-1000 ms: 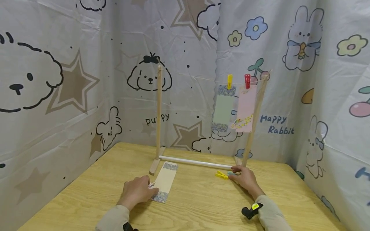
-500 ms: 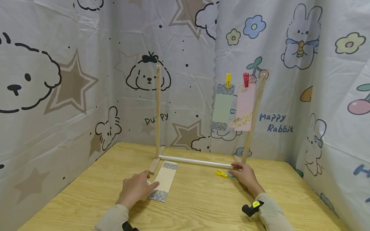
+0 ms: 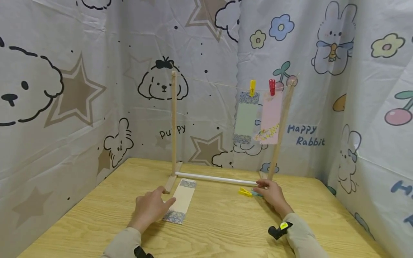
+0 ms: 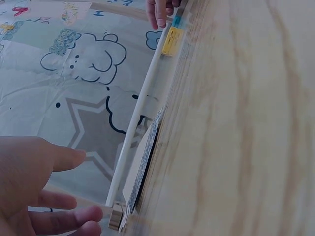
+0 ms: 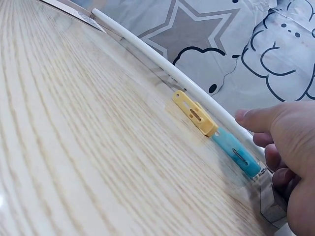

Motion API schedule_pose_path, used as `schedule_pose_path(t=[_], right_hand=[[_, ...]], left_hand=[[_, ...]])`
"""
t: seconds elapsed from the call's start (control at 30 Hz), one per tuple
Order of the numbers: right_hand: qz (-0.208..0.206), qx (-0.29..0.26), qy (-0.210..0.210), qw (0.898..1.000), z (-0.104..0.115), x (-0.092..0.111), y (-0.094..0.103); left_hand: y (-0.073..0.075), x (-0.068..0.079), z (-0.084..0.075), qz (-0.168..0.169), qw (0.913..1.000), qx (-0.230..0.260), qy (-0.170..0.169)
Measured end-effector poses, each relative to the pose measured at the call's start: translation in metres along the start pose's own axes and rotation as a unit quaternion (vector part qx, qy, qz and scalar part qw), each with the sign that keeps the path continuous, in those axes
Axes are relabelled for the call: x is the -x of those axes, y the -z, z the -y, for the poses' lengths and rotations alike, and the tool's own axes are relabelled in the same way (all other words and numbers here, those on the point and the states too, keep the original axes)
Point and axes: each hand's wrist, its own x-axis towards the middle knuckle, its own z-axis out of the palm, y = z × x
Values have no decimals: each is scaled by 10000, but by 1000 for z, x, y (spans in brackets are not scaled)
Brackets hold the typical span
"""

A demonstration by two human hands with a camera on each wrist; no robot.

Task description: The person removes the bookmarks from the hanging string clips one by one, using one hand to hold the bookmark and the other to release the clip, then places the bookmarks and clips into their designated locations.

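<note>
A cream card with blue patterned ends [image 3: 184, 199] lies flat on the table. My left hand [image 3: 150, 208] hovers at its left edge, thumb spread from the fingers, gripping nothing. My right hand [image 3: 272, 195] is at the right end of the rack's white rod [image 3: 216, 178], beside a blue clothespin [image 5: 236, 151]. Its thumb is held apart from the curved fingers; no object shows between them. End to end with the blue clothespin lies a yellow clothespin [image 5: 193, 113]. Whether the right fingers touch the rack foot cannot be made out.
From the string between the wooden posts hang a green card [image 3: 246, 118] under a yellow clothespin [image 3: 252, 88] and a pink card [image 3: 271, 114] under a red one [image 3: 272, 87]. The left post [image 3: 174, 122] rises behind the cream card. Printed curtains surround the table [image 3: 219, 222].
My left hand has lifted slightly away from the cream card, its fingers spreading. The right hand has barely moved, uncovering a little more of the blue clothespin. The head view has shifted slightly.
</note>
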Motion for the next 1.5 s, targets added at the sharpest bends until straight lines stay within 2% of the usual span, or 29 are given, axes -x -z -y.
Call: schedule_pose_path(t=[0.27,0.47,0.6,0.7,0.87,1.0,1.23,1.5], right_hand=[[-80,-136,43,9999,4,-6,0],[3,-133,21,9999,2,-3,-1],[-125,-148,13,9998,4,-5,2],[-144,-268,-26,9995,11,-8,6],[-66,-654,-40,9978,26,-7,15],[10,-727,211,9971,37,-2,24],[379,-645,338,9966,43,-1,43],[458,-415,445,9971,56,-4,77]], left_hand=[[1,-3,1,-345,9991,204,-126],[1,1,6,-371,9988,304,-70],[3,-1,5,-664,9969,348,-257],[3,-4,2,-757,9941,627,-467],[-2,-7,-5,-577,9836,1518,-786],[-2,-9,-13,-538,9761,1827,-1044],[6,-24,-27,-603,9708,1876,-1368],[18,-45,-38,-481,9697,1708,-1678]])
